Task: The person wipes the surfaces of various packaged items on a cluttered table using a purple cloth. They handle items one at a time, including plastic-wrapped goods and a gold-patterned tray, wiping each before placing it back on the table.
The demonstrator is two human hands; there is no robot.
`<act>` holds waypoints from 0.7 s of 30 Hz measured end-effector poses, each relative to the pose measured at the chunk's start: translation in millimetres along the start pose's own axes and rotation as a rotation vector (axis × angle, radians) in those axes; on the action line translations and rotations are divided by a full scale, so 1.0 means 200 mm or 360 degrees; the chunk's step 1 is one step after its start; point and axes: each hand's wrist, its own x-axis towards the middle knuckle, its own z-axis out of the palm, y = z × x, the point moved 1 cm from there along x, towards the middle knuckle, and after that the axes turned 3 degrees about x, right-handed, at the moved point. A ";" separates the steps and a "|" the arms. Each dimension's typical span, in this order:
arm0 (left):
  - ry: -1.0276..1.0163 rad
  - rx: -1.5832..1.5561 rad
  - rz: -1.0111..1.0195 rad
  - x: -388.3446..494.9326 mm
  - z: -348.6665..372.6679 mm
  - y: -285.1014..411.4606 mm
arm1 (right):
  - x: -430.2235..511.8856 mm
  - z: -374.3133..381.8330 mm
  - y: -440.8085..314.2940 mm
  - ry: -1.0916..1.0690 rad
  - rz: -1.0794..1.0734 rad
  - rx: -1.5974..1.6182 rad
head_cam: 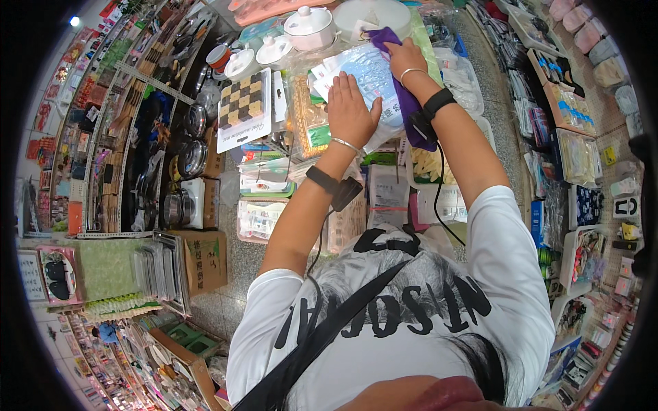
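My left hand [352, 110] lies flat, palm down, on a clear plastic package with pale blue contents [378, 77] and holds nothing. Bunched under the fingers of my right hand [407, 57] is a purple cloth [384, 37], which trails down along the package's right side. White printed cards [325, 74] lie by my left fingertips. Left of that hand sits a bag of woven golden-brown goods [307, 110]. Farther left is a packaged heat-insulation mat with a checkered pattern [245, 103].
White lidded ceramic pots [308, 30] and a round translucent lid [372, 18] stand at the back of the display. A tray of plastic packages [460, 82] is to the right. Crowded shelves [139, 118] line the left, and a pegboard wall [611, 149] the right. A cardboard box [205, 262] sits lower left.
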 end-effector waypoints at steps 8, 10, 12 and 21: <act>0.0033 -0.0013 0.0028 0.00 0.00 0.00 | -0.20 -0.06 0.11 0.0103 0.0263 -0.0150; 0.0035 0.0001 0.0037 0.00 0.00 0.00 | -0.28 -0.09 0.14 0.0114 0.0248 -0.0162; 0.0095 -0.0002 0.0059 -0.01 -0.01 0.01 | -0.36 -0.12 0.15 0.0105 0.0220 -0.0192; 0.0070 0.0057 0.0069 -0.01 -0.01 0.01 | -0.67 -0.18 0.01 0.0111 0.0119 -0.0170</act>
